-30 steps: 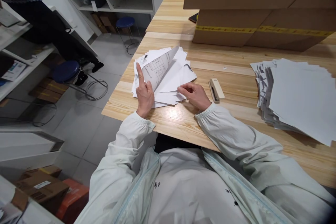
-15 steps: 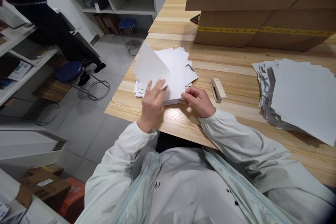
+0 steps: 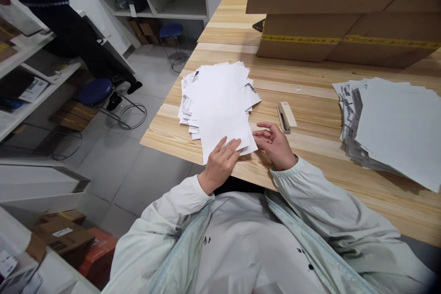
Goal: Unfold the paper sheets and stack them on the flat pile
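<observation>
A white sheet of paper (image 3: 223, 110) lies face up over an uneven pile of papers (image 3: 188, 110), its lower end overhanging the pile toward me. My left hand (image 3: 222, 163) rests on this lower end with its fingers stretched out. A second sheet's corner (image 3: 251, 148) peeks out beneath it. Just beside the sheet's right edge is my right hand (image 3: 275, 147), fingers loosely bent and apart, with nothing visible in them; whether a fingertip touches the edge I cannot tell. A cream stapler (image 3: 286, 117) lies beyond the right hand.
To the right sits a larger paper stack (image 3: 396, 124). Big cardboard boxes (image 3: 310, 36) stand at the table's back, with a dark phone-like object (image 3: 259, 25) beside them. Blue stools (image 3: 95, 91) and a person (image 3: 62, 23) are off to the left, past the table edge.
The lifted sheet has come down flat and now reaches nearer to me. My left hand moved right and down onto it. My right hand drew back right, its pinch at the corner loosened.
</observation>
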Demonstrator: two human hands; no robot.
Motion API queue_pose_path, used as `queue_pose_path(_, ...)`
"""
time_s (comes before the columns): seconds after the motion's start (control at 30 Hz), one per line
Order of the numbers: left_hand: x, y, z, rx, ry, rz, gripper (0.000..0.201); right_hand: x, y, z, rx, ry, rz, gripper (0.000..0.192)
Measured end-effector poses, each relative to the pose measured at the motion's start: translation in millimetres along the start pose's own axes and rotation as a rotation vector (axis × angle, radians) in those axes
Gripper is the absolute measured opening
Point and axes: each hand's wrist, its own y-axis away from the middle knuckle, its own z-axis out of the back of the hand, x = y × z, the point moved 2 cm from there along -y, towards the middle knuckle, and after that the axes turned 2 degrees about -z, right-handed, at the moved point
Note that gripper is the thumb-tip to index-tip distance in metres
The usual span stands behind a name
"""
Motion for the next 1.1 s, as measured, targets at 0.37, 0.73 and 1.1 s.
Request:
queue_pose_path(0.37,-27,14,5.4,-0.142,0.115,-0.045,0.018,-1,-2,4,0.033,0.12,0.071,0.055)
queue_pose_path(0.73,-44,16,11.5,-0.286,0.113,-0.026,0.02,-11,-3,9,-0.033,-0.051,-0.02,0.102)
queue_pose_path(1.1,-49,17,17.2,-0.42,-0.048,0.13,0.028,-12,1,8,0.065,-0.151,0.042,0.129)
